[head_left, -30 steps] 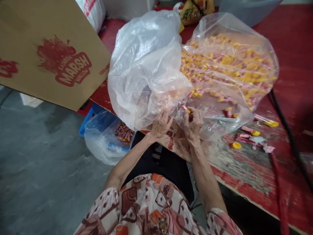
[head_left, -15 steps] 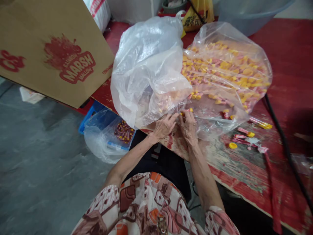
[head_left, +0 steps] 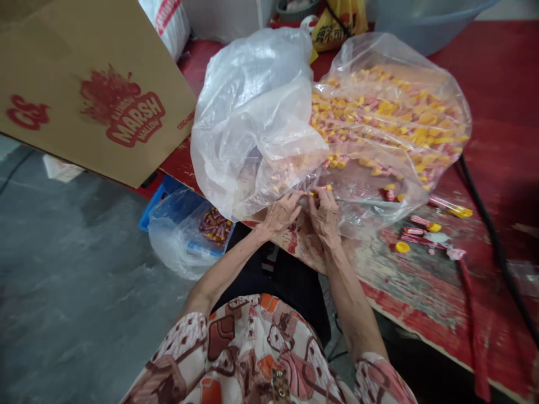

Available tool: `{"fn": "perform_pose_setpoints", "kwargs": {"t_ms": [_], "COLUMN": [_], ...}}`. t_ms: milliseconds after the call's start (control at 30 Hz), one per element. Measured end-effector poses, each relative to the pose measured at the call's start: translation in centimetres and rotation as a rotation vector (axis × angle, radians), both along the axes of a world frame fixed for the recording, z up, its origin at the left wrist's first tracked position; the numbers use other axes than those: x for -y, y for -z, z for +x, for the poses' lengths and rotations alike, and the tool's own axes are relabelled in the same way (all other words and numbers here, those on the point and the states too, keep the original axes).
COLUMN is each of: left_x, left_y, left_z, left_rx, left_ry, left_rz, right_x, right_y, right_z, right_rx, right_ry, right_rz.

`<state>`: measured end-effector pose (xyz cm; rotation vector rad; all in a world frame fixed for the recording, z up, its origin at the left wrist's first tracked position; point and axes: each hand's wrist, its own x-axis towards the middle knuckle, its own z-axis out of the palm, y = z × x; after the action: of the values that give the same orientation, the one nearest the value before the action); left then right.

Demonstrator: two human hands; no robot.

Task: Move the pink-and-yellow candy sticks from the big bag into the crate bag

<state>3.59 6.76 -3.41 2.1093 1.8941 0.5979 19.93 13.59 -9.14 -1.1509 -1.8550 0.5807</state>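
At the table's front edge my two hands work close together. My right hand is closed around a small red tube with yellow ends, which shows past its fingertips. My left hand has its fingers bent and drawn together just to the left; what they pinch, if anything, is too small to make out. Behind both hands lies a clear plastic bag full of pink tubes with yellow caps. A whitish, puffed-up plastic bag rises behind my left hand.
Loose tubes, wrapper scraps and a yellow cap lie right on the worn red table, near a black cable. A big carton stands left. Below it, a blue crate holds a plastic bag with small tubes.
My left fingertips have shifted slightly up and curled closer together near the tube. My right hand keeps its hold. The whole view has tilted a little.
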Motion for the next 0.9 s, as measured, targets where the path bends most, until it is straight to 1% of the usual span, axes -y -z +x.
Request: {"fn": "perform_pose_setpoints", "kwargs": {"t_ms": [133, 200, 333, 433, 533, 700, 767, 833, 900], "left_x": [0.7, 0.9, 0.7, 0.8, 1.5, 2.4, 2.8, 3.2, 3.7], "left_y": [-0.2, 0.0, 0.8, 0.9, 0.8, 0.0, -0.3, -0.5, -0.5], "left_z": [0.0, 0.0, -0.4, -0.7, -0.4, 0.1, 0.0, 0.0, -0.1], "left_rx": [0.066, 0.069, 0.152, 0.229, 0.210, 0.134, 0.131, 0.124, 0.109], "left_ry": [-0.075, -0.073, -0.004, -0.048, -0.095, 0.009, -0.025, -0.091, -0.124], "left_rz": [0.067, 0.048, -0.049, -0.032, 0.012, -0.065, -0.051, -0.015, -0.026], "right_x": [-0.1, -0.2, -0.3, -0.3, -0.5, -0.5, -0.5, -0.5, -0.6], "right_y": [-0.1, -0.1, 0.0, 0.2, 0.3, 0.1, -0.2, -0.4, -0.4], "right_z": [0.2, 0.4, 0.6, 0.7, 0.7, 0.8, 0.8, 0.9, 1.0], "right_rx": [-0.008, -0.002, 0.031, 0.039, 0.027, 0.041, 0.024, 0.005, 0.003], "right_ry": [-0.008, -0.029, -0.037, -0.033, -0.024, 0.031, 0.069, 0.108, 0.116], "right_rz": [-0.010, -0.013, -0.027, -0.037, -0.035, -0.035, -0.023, -0.011, -0.006]}}
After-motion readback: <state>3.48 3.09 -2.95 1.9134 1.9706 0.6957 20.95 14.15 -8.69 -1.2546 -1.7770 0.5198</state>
